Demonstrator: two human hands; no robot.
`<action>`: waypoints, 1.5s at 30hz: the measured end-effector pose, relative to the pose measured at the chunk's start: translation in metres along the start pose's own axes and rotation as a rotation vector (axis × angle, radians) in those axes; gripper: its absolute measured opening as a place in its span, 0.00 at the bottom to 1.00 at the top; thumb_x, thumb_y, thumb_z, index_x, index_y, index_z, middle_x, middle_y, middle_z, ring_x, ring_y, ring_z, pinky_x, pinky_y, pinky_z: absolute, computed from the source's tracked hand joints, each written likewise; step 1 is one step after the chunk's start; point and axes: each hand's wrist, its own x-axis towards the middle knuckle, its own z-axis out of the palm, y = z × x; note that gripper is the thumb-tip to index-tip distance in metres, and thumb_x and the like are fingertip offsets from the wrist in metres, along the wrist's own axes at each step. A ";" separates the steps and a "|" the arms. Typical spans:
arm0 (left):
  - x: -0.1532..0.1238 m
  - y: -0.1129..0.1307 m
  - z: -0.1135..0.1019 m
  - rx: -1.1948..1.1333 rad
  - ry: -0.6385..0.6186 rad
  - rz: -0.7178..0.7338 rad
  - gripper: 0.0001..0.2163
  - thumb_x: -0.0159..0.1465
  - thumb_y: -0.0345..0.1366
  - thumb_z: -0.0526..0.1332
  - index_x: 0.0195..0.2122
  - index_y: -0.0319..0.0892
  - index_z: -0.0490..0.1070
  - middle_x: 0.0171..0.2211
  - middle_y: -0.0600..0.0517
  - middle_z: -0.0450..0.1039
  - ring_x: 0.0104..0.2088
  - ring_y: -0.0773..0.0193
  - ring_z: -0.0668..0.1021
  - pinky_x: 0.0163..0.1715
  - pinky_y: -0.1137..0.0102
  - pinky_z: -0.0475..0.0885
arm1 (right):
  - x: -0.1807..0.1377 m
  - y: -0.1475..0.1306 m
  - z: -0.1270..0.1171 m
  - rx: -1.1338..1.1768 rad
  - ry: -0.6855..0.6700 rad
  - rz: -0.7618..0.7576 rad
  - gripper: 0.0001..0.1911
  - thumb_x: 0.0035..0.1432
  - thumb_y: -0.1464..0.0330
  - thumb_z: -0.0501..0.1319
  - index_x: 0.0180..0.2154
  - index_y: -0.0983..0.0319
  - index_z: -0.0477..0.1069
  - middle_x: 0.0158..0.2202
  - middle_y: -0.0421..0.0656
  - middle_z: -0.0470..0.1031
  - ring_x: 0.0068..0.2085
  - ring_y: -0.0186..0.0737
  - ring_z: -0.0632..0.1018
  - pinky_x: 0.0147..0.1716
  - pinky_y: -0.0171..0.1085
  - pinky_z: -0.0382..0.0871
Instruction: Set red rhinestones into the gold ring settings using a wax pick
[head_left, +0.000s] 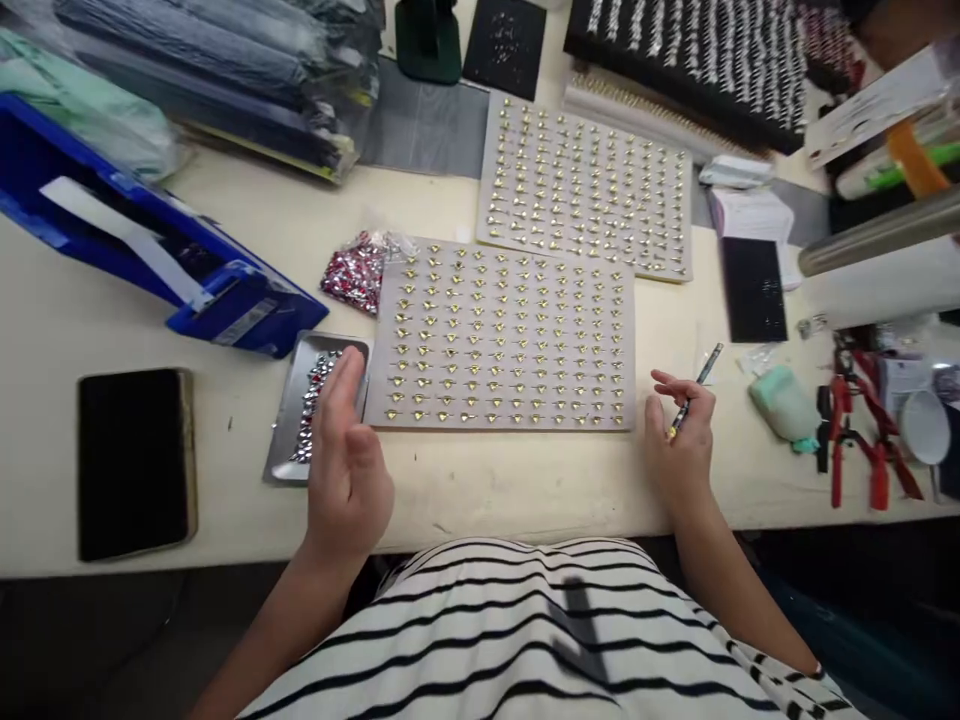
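Note:
My left hand [351, 475] is held on edge with its fingers stretched out, over the right side of a small metal tray [283, 450]. Silver and red faceted stones [309, 405] lie in that tray, partly hidden by the hand. Right of it lies a pale foam board [506, 425] set with rows of small gold-coloured pieces, possibly rings. Beside the board's right edge, my right hand [682, 450] rests on the table, closed around a slim, dark patterned pencil-like tool [703, 372] whose yellowish tip points toward me.
A second studded board [682, 255] lies behind the first. A bag of red and silver stones [358, 272], a blue bin [247, 310] and a phone [135, 465] are on the left. Red-handled pliers [838, 440] and a mint-green lump [784, 402] sit on the right.

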 end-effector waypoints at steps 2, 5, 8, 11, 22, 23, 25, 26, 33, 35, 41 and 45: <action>0.001 -0.005 -0.001 0.040 0.017 -0.003 0.29 0.68 0.55 0.39 0.67 0.48 0.49 0.67 0.50 0.51 0.66 0.53 0.58 0.66 0.54 0.55 | -0.005 -0.005 0.003 0.033 -0.023 0.004 0.19 0.59 0.60 0.54 0.49 0.60 0.57 0.54 0.48 0.67 0.54 0.39 0.68 0.56 0.46 0.59; 0.005 -0.008 -0.001 0.038 -0.015 -0.032 0.30 0.68 0.57 0.38 0.67 0.49 0.47 0.67 0.49 0.49 0.64 0.55 0.62 0.64 0.57 0.58 | -0.009 -0.007 0.005 0.039 -0.034 0.021 0.20 0.58 0.59 0.55 0.50 0.61 0.58 0.54 0.48 0.67 0.55 0.41 0.67 0.58 0.50 0.56; 0.011 -0.007 -0.001 0.151 -0.055 -0.043 0.30 0.67 0.57 0.35 0.68 0.52 0.43 0.67 0.48 0.50 0.60 0.54 0.68 0.63 0.54 0.55 | -0.010 -0.008 0.006 0.000 -0.031 0.035 0.20 0.59 0.58 0.54 0.50 0.60 0.58 0.54 0.46 0.68 0.54 0.41 0.66 0.58 0.52 0.54; 0.019 -0.003 0.001 0.258 -0.073 -0.039 0.30 0.67 0.57 0.32 0.67 0.53 0.43 0.67 0.47 0.50 0.56 0.53 0.72 0.62 0.50 0.49 | -0.011 -0.009 0.007 -0.015 -0.037 0.037 0.20 0.59 0.58 0.53 0.50 0.59 0.58 0.55 0.45 0.68 0.54 0.41 0.66 0.59 0.51 0.53; 0.037 0.001 0.002 0.268 -0.082 -0.076 0.29 0.68 0.57 0.32 0.67 0.54 0.44 0.65 0.49 0.54 0.58 0.56 0.70 0.62 0.55 0.48 | -0.009 -0.010 0.007 -0.008 -0.065 0.035 0.21 0.59 0.57 0.53 0.52 0.58 0.58 0.55 0.45 0.67 0.54 0.44 0.65 0.58 0.54 0.54; 0.038 0.003 0.002 0.254 -0.078 -0.078 0.30 0.67 0.57 0.31 0.67 0.53 0.44 0.65 0.48 0.55 0.59 0.56 0.69 0.62 0.55 0.48 | -0.009 -0.011 0.007 -0.008 -0.069 0.042 0.21 0.59 0.58 0.53 0.52 0.58 0.58 0.55 0.45 0.67 0.55 0.45 0.65 0.58 0.55 0.54; 0.043 0.006 0.002 0.237 -0.082 -0.079 0.31 0.67 0.56 0.30 0.67 0.51 0.43 0.65 0.48 0.55 0.61 0.58 0.67 0.63 0.56 0.46 | -0.009 -0.013 0.006 -0.001 -0.080 0.066 0.21 0.59 0.58 0.53 0.52 0.57 0.58 0.56 0.44 0.66 0.56 0.47 0.63 0.58 0.56 0.54; 0.045 0.007 0.002 0.240 -0.093 -0.083 0.30 0.67 0.56 0.30 0.67 0.51 0.42 0.66 0.48 0.54 0.62 0.59 0.65 0.64 0.56 0.45 | -0.009 -0.014 0.005 0.004 -0.085 0.077 0.21 0.58 0.57 0.53 0.52 0.56 0.58 0.56 0.44 0.66 0.56 0.47 0.63 0.58 0.56 0.54; 0.062 0.000 0.000 0.304 -0.195 -0.143 0.28 0.68 0.56 0.30 0.68 0.56 0.38 0.63 0.50 0.60 0.68 0.59 0.51 0.63 0.51 0.40 | -0.007 -0.016 0.005 0.008 -0.085 0.074 0.21 0.59 0.55 0.53 0.50 0.56 0.58 0.56 0.43 0.67 0.56 0.44 0.63 0.58 0.54 0.53; 0.064 -0.003 -0.001 0.302 -0.195 -0.143 0.28 0.68 0.56 0.31 0.68 0.56 0.38 0.63 0.51 0.61 0.69 0.59 0.50 0.63 0.52 0.39 | -0.007 -0.015 0.006 0.008 -0.083 0.071 0.21 0.58 0.55 0.53 0.50 0.56 0.58 0.56 0.43 0.67 0.55 0.44 0.63 0.58 0.54 0.53; 0.073 -0.006 -0.003 0.310 -0.257 -0.122 0.29 0.68 0.56 0.29 0.68 0.54 0.38 0.64 0.52 0.58 0.68 0.60 0.50 0.63 0.52 0.40 | -0.009 -0.012 0.004 0.009 -0.090 0.080 0.21 0.58 0.54 0.53 0.50 0.56 0.58 0.56 0.42 0.68 0.56 0.43 0.63 0.58 0.52 0.54; 0.077 -0.002 -0.002 0.330 -0.211 -0.081 0.29 0.69 0.54 0.29 0.67 0.51 0.41 0.62 0.49 0.63 0.65 0.63 0.59 0.62 0.54 0.44 | -0.009 -0.012 0.005 0.020 -0.098 0.061 0.21 0.58 0.54 0.52 0.50 0.57 0.58 0.56 0.42 0.68 0.56 0.43 0.63 0.58 0.52 0.53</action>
